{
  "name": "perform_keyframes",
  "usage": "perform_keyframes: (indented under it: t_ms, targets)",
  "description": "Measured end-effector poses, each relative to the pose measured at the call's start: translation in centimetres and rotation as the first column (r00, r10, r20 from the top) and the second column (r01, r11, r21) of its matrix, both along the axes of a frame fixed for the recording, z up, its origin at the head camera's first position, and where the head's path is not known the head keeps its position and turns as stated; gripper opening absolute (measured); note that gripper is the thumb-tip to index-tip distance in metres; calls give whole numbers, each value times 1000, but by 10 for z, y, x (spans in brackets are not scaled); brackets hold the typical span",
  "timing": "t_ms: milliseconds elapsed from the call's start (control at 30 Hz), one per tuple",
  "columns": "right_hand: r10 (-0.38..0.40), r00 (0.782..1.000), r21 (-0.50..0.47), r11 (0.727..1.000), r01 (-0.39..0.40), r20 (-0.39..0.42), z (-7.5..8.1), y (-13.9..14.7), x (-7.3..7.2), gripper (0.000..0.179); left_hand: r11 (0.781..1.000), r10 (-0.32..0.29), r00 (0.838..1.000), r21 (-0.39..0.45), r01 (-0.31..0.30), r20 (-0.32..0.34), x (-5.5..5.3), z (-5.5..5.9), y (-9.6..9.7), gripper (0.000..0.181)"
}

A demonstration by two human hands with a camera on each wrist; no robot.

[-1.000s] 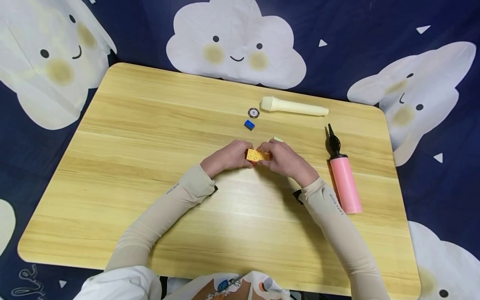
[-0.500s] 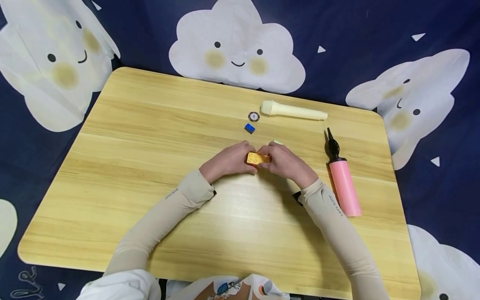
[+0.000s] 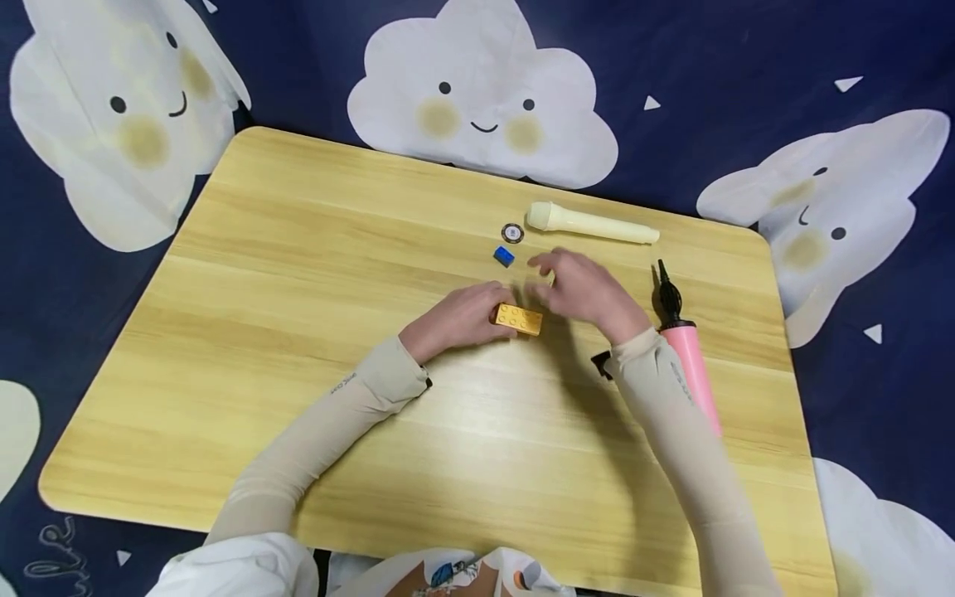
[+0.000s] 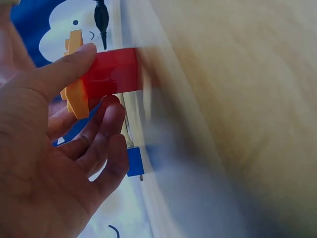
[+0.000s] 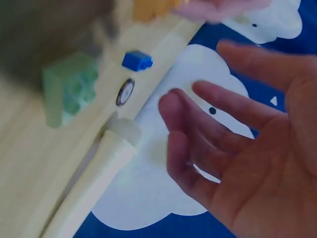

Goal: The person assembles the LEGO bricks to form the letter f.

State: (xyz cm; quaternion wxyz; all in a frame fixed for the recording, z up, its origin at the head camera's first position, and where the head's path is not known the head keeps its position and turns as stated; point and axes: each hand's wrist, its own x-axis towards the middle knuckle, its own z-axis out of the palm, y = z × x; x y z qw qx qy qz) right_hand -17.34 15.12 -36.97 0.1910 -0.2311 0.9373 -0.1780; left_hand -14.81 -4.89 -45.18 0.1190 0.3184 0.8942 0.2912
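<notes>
"What's in the left hand?"

"The left hand (image 3: 468, 315) pinches an orange plastic brick (image 3: 518, 319) with round studs on top, joined over a glossy red plastic brick (image 4: 113, 72). In the left wrist view the thumb lies across the join, with fingers curled on the opposite side."

"So where's the pair?"

"Near the middle of the pale wood-grain table (image 3: 224, 373), red part toward the surface. Whether it touches the wood is hard to judge; that part of the view is blurred."

"And the right hand's grip?"

"The right hand (image 3: 585, 286) holds nothing. Its fingers are spread and loosely bent, apart from the orange plastic brick and near a small blue plastic brick (image 3: 504, 256)."

"What else is about?"

"A round dark-rimmed chip with a white centre (image 3: 512, 233), just beyond the blue one; a cream microphone-shaped piece (image 3: 593, 224) lying along the far edge; and a pale green studded brick (image 5: 72, 91), seen from the right wrist."

"And to the right?"

"A pink cylindrical pump with a black nozzle (image 3: 690, 361), partly covered by the beige right sleeve (image 3: 682, 439). Behind the table hangs navy cloth with smiling white clouds (image 3: 481, 91)."
</notes>
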Motion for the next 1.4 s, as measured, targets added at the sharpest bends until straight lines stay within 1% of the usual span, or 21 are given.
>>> perform_keyframes:
  t_ms: [33, 100, 167, 267, 367, 467, 533, 633, 700, 767, 867, 967, 1133, 1267, 1400]
  targets:
    - [-12, 1000, 14, 1000, 13, -11, 1, -2, -7, 50, 1000, 1, 1000, -2, -1, -3, 0, 0, 0, 39]
    - [-8, 1000, 34, 999, 9, -29, 1, -5, -22, 51, 1000, 1, 1000, -4, -1, -4, -1, 0, 1, 38]
    - [20, 999, 50, 999, -18, -38, -4, -9, -36, 54, 1000, 1, 1000, -11, -1, 2, -1, 0, 3, 38]
    - [66, 997, 75, 995, -63, -44, -14, -13, -51, 60, 1000, -3, 1000, -14, 3, 12, 0, 0, 4, 40]
    - [84, 996, 83, 993, -81, -30, -24, -15, -59, 61, 1000, -3, 1000, -4, 3, 17, 1, -1, 6, 40]
    - [109, 993, 71, 992, -106, -35, -33, -18, -62, 60, 1000, -2, 1000, 6, 2, 19, 2, 0, 7, 38]
    - [144, 988, 68, 988, -141, -54, -38, -19, -62, 53, 1000, -5, 1000, 8, 4, 21, 3, 0, 7, 37]
    - [187, 978, 82, 980, -180, -91, -44, -20, -61, 35, 1000, -12, 1000, 10, 12, 26, 2, 0, 8, 37]
    - [194, 974, 102, 978, -183, -117, -45, -22, -61, 21, 1000, -11, 1000, 11, 10, 25, 1, 0, 8, 36]
    - [191, 972, 122, 977, -175, -137, -44, -23, -60, 12, 1000, -6, 1000, 12, 5, 21, 1, 0, 8, 36]
    - [187, 972, 134, 977, -168, -142, -37, -25, -57, 2, 1000, 11, 1000, 16, -11, 22, 0, 0, 6, 35]
    - [174, 977, 126, 979, -159, -121, -26, -24, -51, 10, 999, 28, 999, 28, -29, 37, 0, -1, 3, 36]
    - [164, 982, 71, 985, -157, -97, -6, -17, -38, 19, 998, 44, 997, 43, -47, 64, -1, -1, 1, 37]
    - [189, 976, -1, 982, -190, -109, 5, -9, -20, 14, 998, 53, 995, 41, -57, 87, -2, 0, 0, 35]
    - [211, 970, -59, 974, -219, -121, 6, -2, 0, 10, 997, 48, 995, 51, -53, 91, -3, 1, 0, 31]
